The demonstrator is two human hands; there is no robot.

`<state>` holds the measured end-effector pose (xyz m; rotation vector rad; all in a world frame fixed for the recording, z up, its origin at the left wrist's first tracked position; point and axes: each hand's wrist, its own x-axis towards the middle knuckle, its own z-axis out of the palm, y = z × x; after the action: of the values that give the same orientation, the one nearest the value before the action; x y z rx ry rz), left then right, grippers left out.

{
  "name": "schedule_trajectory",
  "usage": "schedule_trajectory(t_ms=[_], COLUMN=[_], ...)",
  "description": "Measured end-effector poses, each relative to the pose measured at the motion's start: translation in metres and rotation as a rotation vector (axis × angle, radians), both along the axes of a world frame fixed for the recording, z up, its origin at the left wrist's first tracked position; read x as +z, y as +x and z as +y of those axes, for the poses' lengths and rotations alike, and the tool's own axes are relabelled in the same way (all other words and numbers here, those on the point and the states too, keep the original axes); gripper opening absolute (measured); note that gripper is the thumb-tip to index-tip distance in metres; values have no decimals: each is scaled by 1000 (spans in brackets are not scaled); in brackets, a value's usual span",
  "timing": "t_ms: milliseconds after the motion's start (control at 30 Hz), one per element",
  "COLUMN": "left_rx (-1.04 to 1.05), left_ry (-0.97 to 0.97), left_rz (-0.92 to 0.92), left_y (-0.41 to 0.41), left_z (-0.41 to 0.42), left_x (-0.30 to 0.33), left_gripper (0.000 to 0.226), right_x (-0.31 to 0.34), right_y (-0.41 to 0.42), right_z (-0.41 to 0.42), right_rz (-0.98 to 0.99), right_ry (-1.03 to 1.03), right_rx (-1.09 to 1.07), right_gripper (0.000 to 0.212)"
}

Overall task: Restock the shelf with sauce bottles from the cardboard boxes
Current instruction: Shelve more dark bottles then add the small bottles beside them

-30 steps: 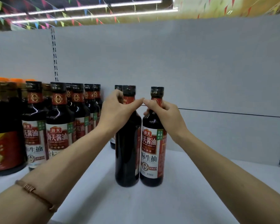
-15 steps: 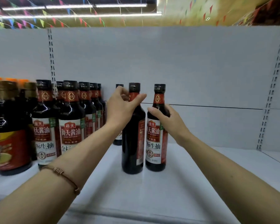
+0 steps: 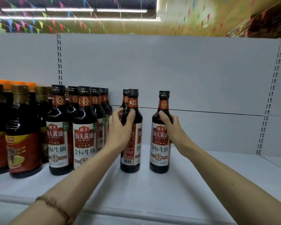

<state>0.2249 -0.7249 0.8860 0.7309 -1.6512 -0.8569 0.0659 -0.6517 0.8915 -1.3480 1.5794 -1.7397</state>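
Both grips were closed on dark sauce bottles standing upright on the white shelf (image 3: 152,197). The left hand (image 3: 120,129) wrapped its fingers and thumb round the shoulder of the left bottle (image 3: 131,143), which was turned so that its barcode and side label faced the camera. The right hand (image 3: 174,127) held the right bottle (image 3: 160,140) from its right side at the shoulder, the thumb lying across the front just under the red neck band; this bottle's front label faced forward. The two bottles stood apart, with bare shelf showing between them. Directly behind the left bottle another bottle (image 3: 125,98) of the same kind showed only its cap and neck. To the left of the hands, a packed group of matching bottles (image 3: 83,127) ran in rows toward the shelf's grey back panel (image 3: 193,75). Further left stood different bottles with gold caps (image 3: 21,130) and red-and-yellow labels. A thin bracelet (image 3: 55,207) circled the left wrist.
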Motion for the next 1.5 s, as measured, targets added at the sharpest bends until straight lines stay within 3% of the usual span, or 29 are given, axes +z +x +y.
schedule_trajectory(t_ms=[167,400,533,633,667,800,933,1033,1167,1500], left_rx=[129,-90,29,160,186,190,156,190,208,256], left_ry=[-42,-33,-7,5,9,17,22,28,58,84], left_rz=[-252,-280,-391,-540,-561,-507,-464,-462,-495,-571], left_y=[0,8,5,1,0,-5,-4,-1,-2,-8], left_z=[9,-5,-13,-8,-6,-12,-20,-25,-35,-50], left_x=[-51,-44,-42,-46,-49,-55,-52,-54,-53,-50], left_gripper=[106,84,91,99,104,104,91,77,78,79], right_x=[-4,-3,-1,-17,-25,-39,-37,-36,-37,-41], right_y=[-3,-11,-9,-15,-17,-17,-14,-18,-27,-16], right_z=[-5,-10,-9,-5,-4,-13,-37,-49,-59,-82], right_rz=[22,102,128,287,334,364,335,360,393,427], right_ry=[27,63,76,281,342,372,348,440,448,350], right_rx=[-45,-16,-6,-44,-33,-70,-105,-57,-22,-167], right_gripper=[72,84,63,97,99,93,94,97,75,70])
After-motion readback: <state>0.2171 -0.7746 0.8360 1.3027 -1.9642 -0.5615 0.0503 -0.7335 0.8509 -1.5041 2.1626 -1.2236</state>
